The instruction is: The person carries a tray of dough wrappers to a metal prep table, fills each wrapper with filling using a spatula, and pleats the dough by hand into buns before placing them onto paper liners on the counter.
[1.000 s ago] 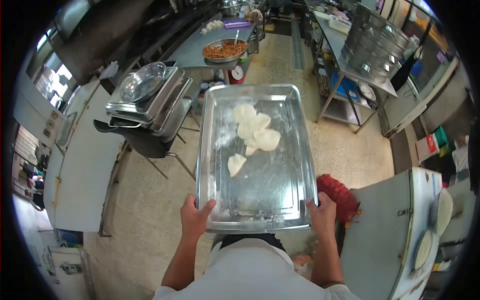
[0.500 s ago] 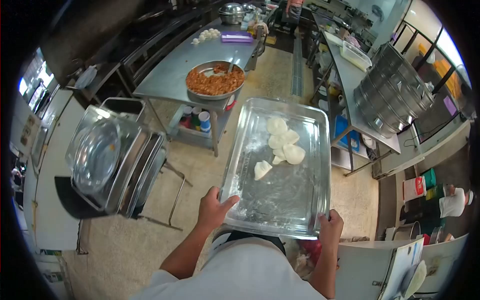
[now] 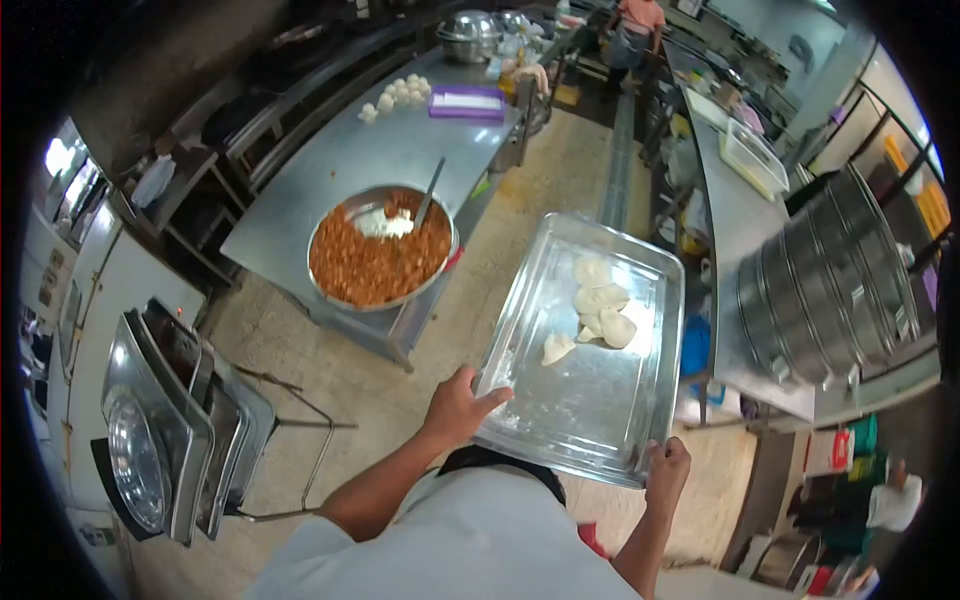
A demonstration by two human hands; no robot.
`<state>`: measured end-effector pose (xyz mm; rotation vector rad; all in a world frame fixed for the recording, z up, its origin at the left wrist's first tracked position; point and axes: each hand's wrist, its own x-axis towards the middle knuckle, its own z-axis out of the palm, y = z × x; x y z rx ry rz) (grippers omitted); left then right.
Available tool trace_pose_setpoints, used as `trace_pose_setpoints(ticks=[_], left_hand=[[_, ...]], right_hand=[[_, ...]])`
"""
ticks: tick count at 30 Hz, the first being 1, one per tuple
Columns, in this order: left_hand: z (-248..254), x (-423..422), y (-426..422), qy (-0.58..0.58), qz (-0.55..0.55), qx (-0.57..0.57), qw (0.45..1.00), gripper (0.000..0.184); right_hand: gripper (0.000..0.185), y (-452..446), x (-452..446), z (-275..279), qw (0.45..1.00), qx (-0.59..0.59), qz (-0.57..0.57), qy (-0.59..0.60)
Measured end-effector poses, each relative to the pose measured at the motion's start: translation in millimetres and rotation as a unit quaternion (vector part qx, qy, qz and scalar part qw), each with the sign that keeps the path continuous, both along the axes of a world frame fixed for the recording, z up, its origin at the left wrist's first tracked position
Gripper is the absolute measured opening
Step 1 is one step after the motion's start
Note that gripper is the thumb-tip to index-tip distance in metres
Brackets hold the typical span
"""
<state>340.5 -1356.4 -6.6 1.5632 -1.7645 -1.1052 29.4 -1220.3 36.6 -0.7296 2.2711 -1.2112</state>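
Observation:
A rectangular metal tray (image 3: 590, 420) is held out in front of my body, dusted with white flour. My left hand (image 3: 462, 408) is closed on its near left corner, thumb over the rim. My right hand (image 3: 667, 470) grips the near right corner. Several flat, pale dough pieces (image 3: 605, 312) lie overlapping toward the tray's far half, and one folded dough piece (image 3: 557, 347) sits apart, nearer my left hand. Left of the tray, a wide metal pan of reddish-brown chopped filling (image 3: 365, 268) stands on a steel table (image 3: 300, 170), with a utensil handle (image 3: 431, 192) leaning out of it.
Dough balls (image 3: 400, 94) and a purple tray (image 3: 467, 103) are on the table's far part. Stacked steamers (image 3: 825, 285) stand on the right counter. Metal trays (image 3: 205, 450) lean on a stand at left. One person (image 3: 638, 30) is far ahead, another (image 3: 893, 500) at right.
I have moved forward, and the table with the filling pan is closer. The tray appears further right, still in both hands. The stacked trays at left have slid down and back in view.

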Motion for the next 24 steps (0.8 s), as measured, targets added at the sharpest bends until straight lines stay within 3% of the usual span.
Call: trace_pose_setpoints(ticks=[5, 9, 12, 16, 18, 20, 24], left_hand=[[-6.1, -42.7, -89.3, -0.027, 0.103, 0.019, 0.994, 0.063], [-15.6, -66.5, -148.0, -0.034, 0.168, 0.044, 0.984, 0.062], [-46.6, -81.7, -196.1, 0.016, 0.226, 0.000, 0.974, 0.066], [-69.1, -90.2, -263.1, 0.041, 0.261, -0.024, 0.964, 0.063], [-85.1, -91.4, -289.8, 0.050, 0.236, 0.059, 0.969, 0.060], [-88.7, -95.7, -308.2, 0.096, 0.256, 0.069, 0.959, 0.057], [-53.6, -78.0, -356.6, 0.106, 0.288, 0.128, 0.943, 0.058]], right_hand=[[0.027, -170.6, -84.5, 0.7, 0.965, 0.024, 0.207, 0.158], [0.030, -308.8, -130.5, -32.4, 0.938, 0.018, 0.284, 0.197], [0.031, -399.8, -124.6, -16.7, 0.921, 0.038, 0.336, 0.194], [0.029, -525.9, -134.8, -50.5, 0.866, 0.052, 0.423, 0.263], [0.030, -581.5, -128.5, -57.5, 0.854, 0.043, 0.471, 0.217], [0.030, -639.7, -125.6, -73.6, 0.841, 0.045, 0.489, 0.228], [0.030, -736.2, -77.1, -82.2, 0.796, 0.057, 0.539, 0.270]])
